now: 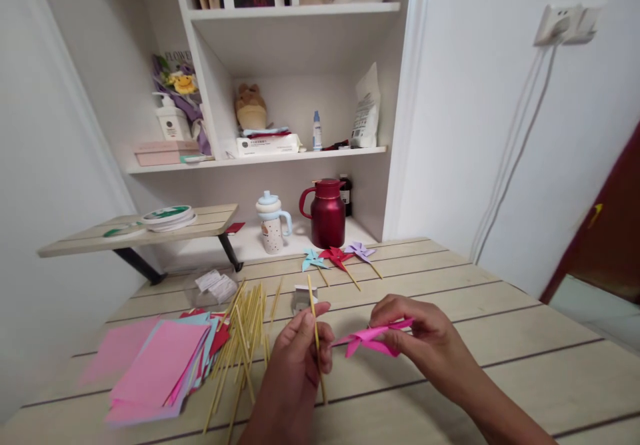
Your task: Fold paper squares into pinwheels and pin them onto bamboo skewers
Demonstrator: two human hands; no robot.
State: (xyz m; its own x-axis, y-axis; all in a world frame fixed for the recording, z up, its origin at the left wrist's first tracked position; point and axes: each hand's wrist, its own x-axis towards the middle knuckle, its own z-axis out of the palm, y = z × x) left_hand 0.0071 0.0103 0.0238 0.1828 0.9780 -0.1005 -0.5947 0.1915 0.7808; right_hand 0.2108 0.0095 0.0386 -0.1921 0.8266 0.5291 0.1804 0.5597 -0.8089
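A thin wooden stick (pixel 316 338) stands nearly upright in my left hand (pixel 300 348), pinched between thumb and fingers. To its right, my right hand (pixel 417 332) grips a pink paper pinwheel (pixel 367 338) between thumb and fingers, its blades pointing toward the stick. The pinwheel and the stick look apart. Just behind my left hand is a small grey box (pixel 303 297), partly hidden by the stick and fingers. Farther back lie three pinwheels on sticks: a light blue one (pixel 313 259), a red one (pixel 335 256) and a purple one (pixel 361 251).
Many loose wooden sticks (pixel 245 325) lie left of my left hand, beside stacked coloured paper (pixel 157 365). A clear container (pixel 215 286) sits behind them. A raised wooden stand (pixel 210 222) holds tape rolls (pixel 169 217). A cup (pixel 273 225) and a red jug (pixel 327 215) stand at the back.
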